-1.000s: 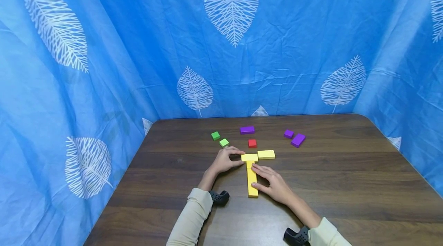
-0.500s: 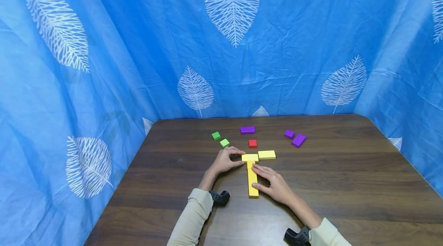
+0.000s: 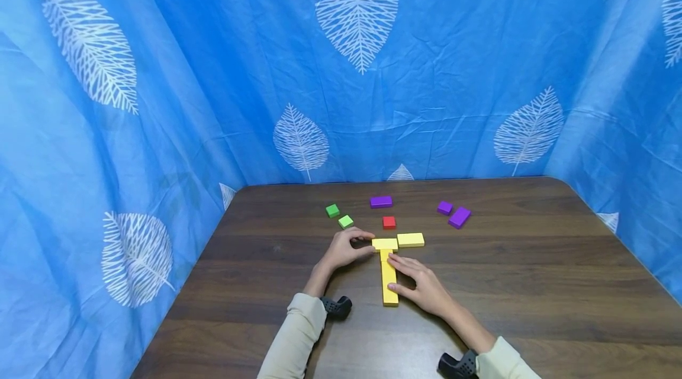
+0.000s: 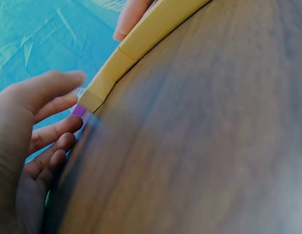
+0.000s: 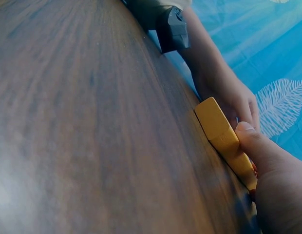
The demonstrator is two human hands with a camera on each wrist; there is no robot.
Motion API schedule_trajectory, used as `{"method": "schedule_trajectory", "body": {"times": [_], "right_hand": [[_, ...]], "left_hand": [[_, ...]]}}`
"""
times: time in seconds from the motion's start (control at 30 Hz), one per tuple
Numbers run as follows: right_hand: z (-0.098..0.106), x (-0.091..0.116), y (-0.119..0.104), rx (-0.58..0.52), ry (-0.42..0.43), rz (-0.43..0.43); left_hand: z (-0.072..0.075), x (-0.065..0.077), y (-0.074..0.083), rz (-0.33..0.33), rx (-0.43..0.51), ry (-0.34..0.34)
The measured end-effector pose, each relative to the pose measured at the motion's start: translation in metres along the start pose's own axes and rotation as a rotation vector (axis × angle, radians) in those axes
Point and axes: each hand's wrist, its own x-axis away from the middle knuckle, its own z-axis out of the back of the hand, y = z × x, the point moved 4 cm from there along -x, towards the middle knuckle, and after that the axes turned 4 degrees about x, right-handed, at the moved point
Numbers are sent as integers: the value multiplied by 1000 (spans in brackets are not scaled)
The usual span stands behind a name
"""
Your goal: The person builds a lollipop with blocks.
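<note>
In the head view, yellow blocks lie on the table in a T-like shape. My left hand (image 3: 343, 249) pinches the left end of the crosswise yellow block (image 3: 385, 244), index finger at its far edge and thumb at its near edge. Below it runs a column of yellow blocks (image 3: 389, 281) pointing toward me. My right hand (image 3: 423, 287) rests along the column's right side, fingers extended, with fingertips and thumb touching it. In the right wrist view, the right thumb (image 5: 253, 139) lies against the yellow column (image 5: 212, 119). A pale yellow block (image 3: 411, 240) adjoins the crosswise one's right end.
Behind the yellow blocks lie a red block (image 3: 389, 222), a long purple block (image 3: 380, 202) and two green blocks, one darker (image 3: 333, 210), one lighter (image 3: 346, 221). Two more purple blocks (image 3: 460, 217) sit farther right. A blue leaf-print curtain (image 3: 240, 71) surrounds the wooden table (image 3: 506, 278).
</note>
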Motion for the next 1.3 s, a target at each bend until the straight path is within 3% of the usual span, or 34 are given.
{"method": "schedule_trajectory", "body": {"times": [0.17, 0.43, 0.57, 0.73, 0.9, 1.1, 1.3], "right_hand": [[2, 1, 0, -3, 12, 9], [2, 1, -1, -2, 13, 13], [2, 0, -1, -5, 8, 8], [1, 0, 0, -9, 3, 10], [1, 0, 0, -9, 8, 12], [2, 0, -1, -5, 3, 1], [1, 0, 0, -6, 1, 4]], "left_hand": [[9, 3, 0, 38, 22, 65], [30, 1, -3, 50, -121, 377], [37, 0, -8, 113, -193, 460], [39, -2, -15, 221, -247, 413], [38, -3, -17, 250, -257, 376], [37, -4, -16, 240, -246, 354], [30, -10, -5, 154, -150, 264]]}}
